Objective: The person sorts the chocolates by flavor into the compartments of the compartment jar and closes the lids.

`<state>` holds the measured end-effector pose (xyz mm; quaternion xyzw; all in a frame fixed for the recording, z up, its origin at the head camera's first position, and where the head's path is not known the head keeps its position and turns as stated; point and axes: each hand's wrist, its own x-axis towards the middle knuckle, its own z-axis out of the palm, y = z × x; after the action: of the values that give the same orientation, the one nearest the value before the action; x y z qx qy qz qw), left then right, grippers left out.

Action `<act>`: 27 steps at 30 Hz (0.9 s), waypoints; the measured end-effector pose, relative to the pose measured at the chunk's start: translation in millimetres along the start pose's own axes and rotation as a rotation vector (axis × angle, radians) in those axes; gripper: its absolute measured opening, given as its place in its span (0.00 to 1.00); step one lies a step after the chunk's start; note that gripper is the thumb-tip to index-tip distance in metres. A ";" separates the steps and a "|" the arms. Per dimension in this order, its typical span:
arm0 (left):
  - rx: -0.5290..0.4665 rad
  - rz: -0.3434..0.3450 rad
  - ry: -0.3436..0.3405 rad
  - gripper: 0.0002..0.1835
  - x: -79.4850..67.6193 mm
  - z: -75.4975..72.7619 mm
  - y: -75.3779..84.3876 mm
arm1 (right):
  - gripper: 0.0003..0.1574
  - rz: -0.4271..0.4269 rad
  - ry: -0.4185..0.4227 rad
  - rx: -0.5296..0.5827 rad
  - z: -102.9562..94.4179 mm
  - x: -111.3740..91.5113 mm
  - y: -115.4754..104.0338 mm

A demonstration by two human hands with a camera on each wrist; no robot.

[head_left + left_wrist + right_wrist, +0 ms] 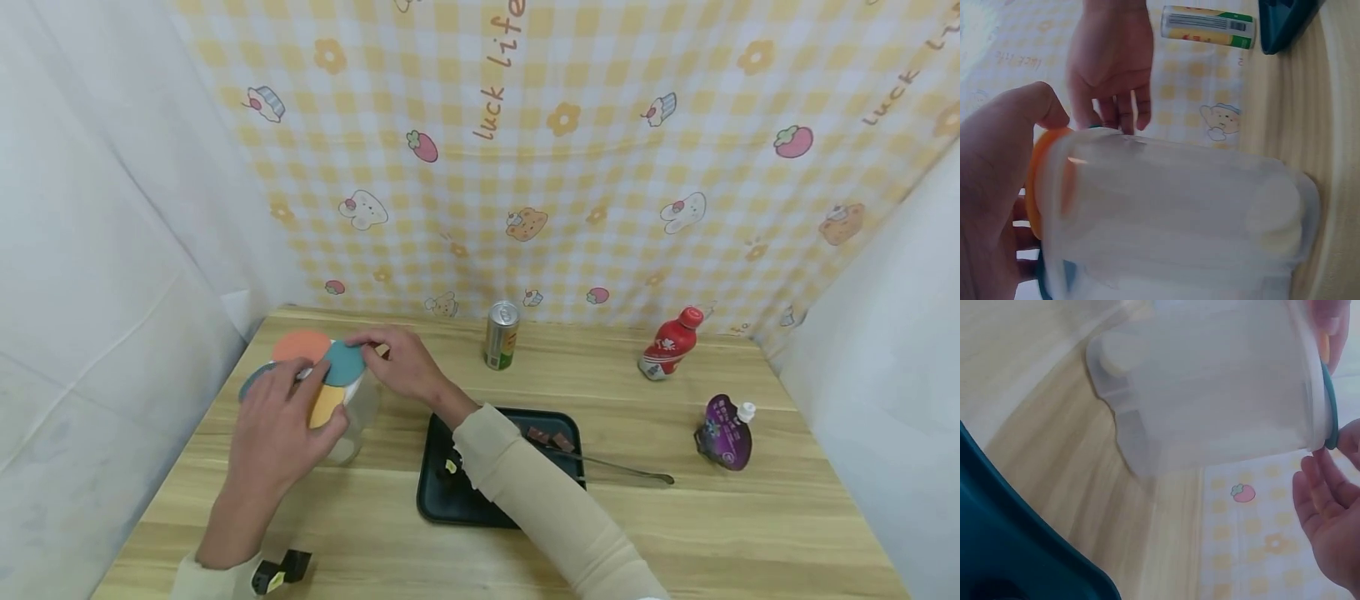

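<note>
A translucent plastic storage jar point(366, 410) with rounded compartments stands upright at the table's left side. Its top carries round lids: an orange lid point(302, 343), a teal lid point(347, 363), a yellow lid point(327, 406) and a blue one partly hidden. My left hand point(266, 429) lies over the top with its fingers spread across the lids, the thumb beside the yellow one. From the far right side, my right hand point(405, 364) pinches the edge of the teal lid between thumb and fingertips. The right wrist view shows this grip at the teal rim point(1331, 409).
A dark tray point(480, 515) with brown wrapped pieces point(550, 438) lies under my right forearm. A thin metal handle point(622, 469) sticks out past its right edge. Behind stands a can point(501, 336); farther right are a red bottle point(670, 346) and a purple spouted pouch point(726, 433).
</note>
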<state>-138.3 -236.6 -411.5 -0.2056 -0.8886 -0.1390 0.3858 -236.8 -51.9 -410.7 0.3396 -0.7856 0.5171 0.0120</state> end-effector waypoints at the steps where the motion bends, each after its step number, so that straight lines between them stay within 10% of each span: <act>1: -0.004 -0.003 -0.021 0.34 -0.2 -2.1 0.3 | 0.18 0.007 0.002 0.021 0.4 -3.2 -0.1; 17: -0.070 0.000 -0.213 0.28 -12.5 -12.0 6.3 | 0.18 0.032 -0.034 0.044 -9.2 -45.2 -10.8; 27: -0.098 0.052 -0.124 0.40 -18.5 -4.9 -1.4 | 0.27 -0.063 -0.151 -0.066 -19.1 -49.4 -14.8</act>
<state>-124.5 -244.6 -422.1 -0.2554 -0.8973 -0.1595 0.3228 -197.1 -14.0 -408.2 0.4014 -0.7899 0.4632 -0.0200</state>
